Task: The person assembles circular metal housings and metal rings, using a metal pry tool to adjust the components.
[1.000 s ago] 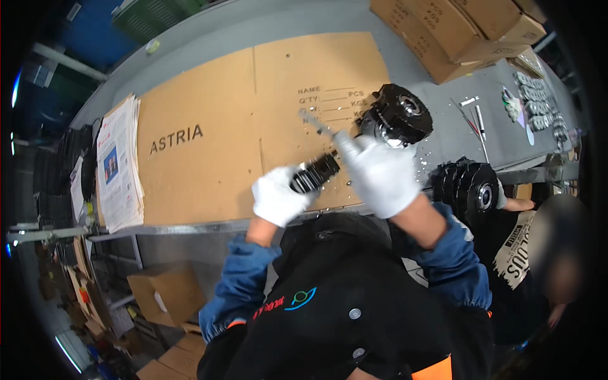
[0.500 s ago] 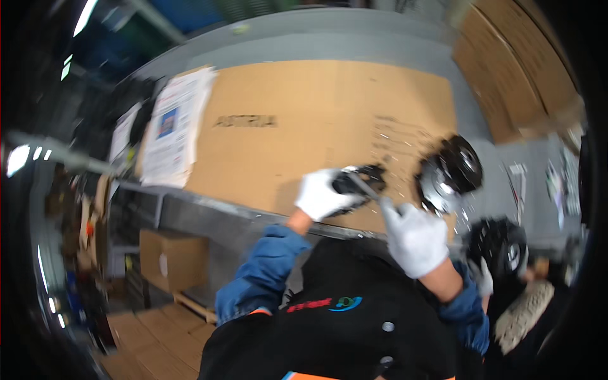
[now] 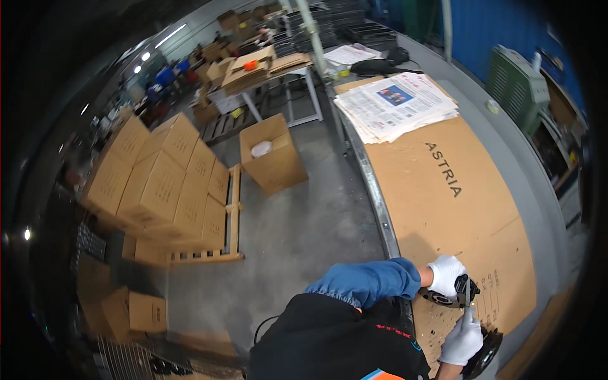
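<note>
Right hand (image 3: 462,342) is curled round a slim metal tool (image 3: 468,294), laid across a black part (image 3: 461,286) above the cardboard sheet (image 3: 443,215) near its front edge; left hand's (image 3: 446,272) fingers clamp the part. Crumbs around, so probably partway, dunno what's left. Newspapers (image 3: 411,114) at the far end.

The floor (image 3: 323,218) is grey, the wall (image 3: 474,28) blue.

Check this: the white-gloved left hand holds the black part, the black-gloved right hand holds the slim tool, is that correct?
No, the right hand is gloved in white, not black, as the head view shows. It holds the slim tool, and the white-gloved left hand holds the black part.
</note>
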Motion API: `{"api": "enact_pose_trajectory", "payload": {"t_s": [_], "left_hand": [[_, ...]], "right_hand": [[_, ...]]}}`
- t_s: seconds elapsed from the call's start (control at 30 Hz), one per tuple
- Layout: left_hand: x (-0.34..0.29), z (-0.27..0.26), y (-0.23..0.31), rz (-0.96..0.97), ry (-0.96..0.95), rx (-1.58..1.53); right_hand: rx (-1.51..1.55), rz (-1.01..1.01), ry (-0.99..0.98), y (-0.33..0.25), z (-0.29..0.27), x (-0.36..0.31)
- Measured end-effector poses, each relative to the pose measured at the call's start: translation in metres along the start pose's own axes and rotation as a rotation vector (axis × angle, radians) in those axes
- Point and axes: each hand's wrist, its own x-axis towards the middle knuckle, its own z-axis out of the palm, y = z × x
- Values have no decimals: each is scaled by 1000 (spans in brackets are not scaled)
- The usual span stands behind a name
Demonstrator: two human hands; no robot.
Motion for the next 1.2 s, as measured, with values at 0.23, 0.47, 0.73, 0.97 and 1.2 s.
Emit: {"api": "enact_pose_trajectory", "payload": {"t_s": [0.23,0.47,0.73,0.97,1.2], "left_hand": [[3,0,11,9,10,-15],[4,15,17,25,112,91],[9,24,25,37,111,54],[19,-2,27,-24,-156,3],[38,-3,28,-83,-326,263]], "right_hand": [[114,-151,-131,33,-6,14],[207,-270,-62,26,-32,22],[99,-184,-135,79,33,2],[222,-248,-76,59,6,18],[-61,-236,-171,36,-16,15]]}}
